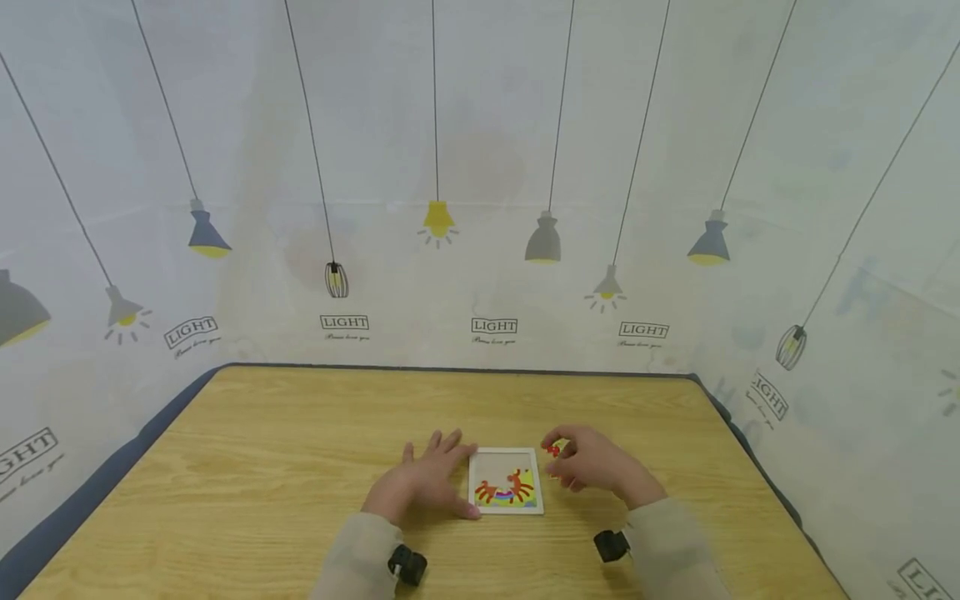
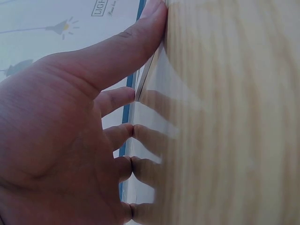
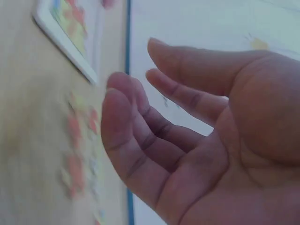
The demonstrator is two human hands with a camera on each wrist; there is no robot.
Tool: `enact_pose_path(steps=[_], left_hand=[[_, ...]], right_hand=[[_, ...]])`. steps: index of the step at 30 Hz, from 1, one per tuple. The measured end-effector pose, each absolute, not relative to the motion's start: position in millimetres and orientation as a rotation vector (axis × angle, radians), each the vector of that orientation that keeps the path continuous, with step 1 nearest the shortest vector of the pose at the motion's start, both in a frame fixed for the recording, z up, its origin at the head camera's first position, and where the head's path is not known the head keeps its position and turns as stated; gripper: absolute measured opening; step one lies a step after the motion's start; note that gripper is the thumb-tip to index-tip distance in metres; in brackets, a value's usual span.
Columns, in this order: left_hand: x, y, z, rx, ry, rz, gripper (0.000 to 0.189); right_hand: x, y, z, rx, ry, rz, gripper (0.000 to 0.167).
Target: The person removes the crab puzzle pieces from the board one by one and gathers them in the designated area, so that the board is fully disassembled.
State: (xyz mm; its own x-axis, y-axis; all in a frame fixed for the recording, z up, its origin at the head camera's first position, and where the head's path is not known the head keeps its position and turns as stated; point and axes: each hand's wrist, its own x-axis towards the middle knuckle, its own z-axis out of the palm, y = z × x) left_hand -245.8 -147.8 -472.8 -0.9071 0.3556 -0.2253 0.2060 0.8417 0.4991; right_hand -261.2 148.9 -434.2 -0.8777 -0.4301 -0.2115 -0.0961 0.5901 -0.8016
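White-framed puzzle (image 1: 504, 462), red-orange and yellow below, bare above; left hand (image 1: 429, 482) spread, touching edge; right hand (image 1: 594, 458), thumb and fingers apart, near loose pieces (image 3: 75, 176)

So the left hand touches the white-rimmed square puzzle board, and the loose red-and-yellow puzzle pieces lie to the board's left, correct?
No, the loose red-and-yellow puzzle pieces lie to the right of the white-rimmed square puzzle board, as the head view shows. The left hand does touch the board.

Soft, even light fills the head view, while the left wrist's is dimmer — left hand (image 2: 56, 136) shaded, table (image 2: 234, 117) glossy with reflections — and the right wrist's loose pieces (image 3: 75, 176) blur.
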Motion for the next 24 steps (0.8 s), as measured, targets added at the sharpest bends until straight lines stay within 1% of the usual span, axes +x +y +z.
enact_pose_path(steps=[5, 10, 24], left_hand=[[-245.9, -146.6, -472.3, 0.430, 2.712, 0.682, 0.105], [-247.0, -146.2, -473.4, 0.441, 2.712, 0.672, 0.105], [-244.9, -147.5, -471.1, 0.440, 2.717, 0.672, 0.106]], right_hand=[[-254.0, 130.9, -453.5, -0.344, 2.403, -1.192, 0.035], [-247.6, 126.0, -467.6, -0.290, 2.370, -1.210, 0.037], [-247.9, 122.6, -474.6, -0.261, 2.334, -1.211, 0.035]])
